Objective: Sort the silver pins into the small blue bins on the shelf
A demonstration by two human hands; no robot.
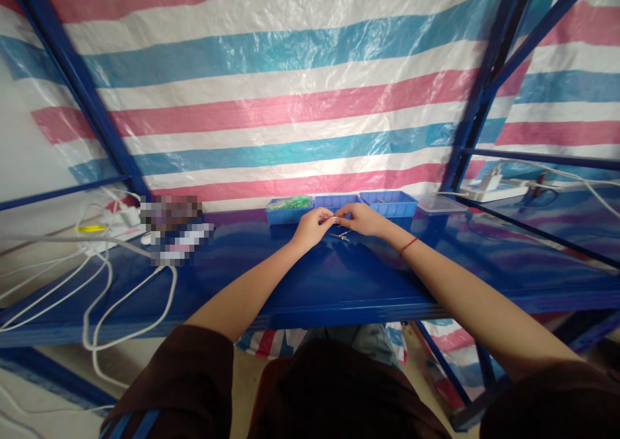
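The left hand (pixel 312 227) and right hand (pixel 361 219) met above the blue table (pixel 310 277), fingertips pinched together at a small pale part (pixel 335 219) between them; its exact form was too small to tell, as was whether one or both hands bore it. A red cord (pixel 408 247) circled the right wrist. Several thin metallic pieces (pixel 341 236) lay on the table just below the hands. Behind the hands, three blue bins stood in a row: the left bin (pixel 283 215) held green material (pixel 295 203), the middle bin (pixel 329 201) was partly hidden, and the right bin (pixel 394 208) contained small items too indistinct to identify. A clear lid-like sheet (pixel 442 203) lay beside the right bin. White cables (pixel 170 297) crossed the table's left end, and a striped tarp (pixel 290 110) formed the backdrop.
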